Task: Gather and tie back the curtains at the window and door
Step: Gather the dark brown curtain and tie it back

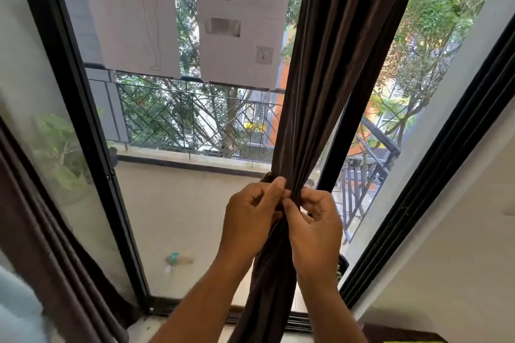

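1. Curtain [315,86] hangs bunched in front of the glass door [195,203].
2. Left hand [250,220] pinches the bunch.
3. Right hand [315,223] pinches it too, fingers [315,198] curled.

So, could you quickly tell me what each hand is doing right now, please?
Left hand: closed, pinching the gathered dark brown fabric curtain at its cinched point.
Right hand: closed, pinching the same curtain just beside it.
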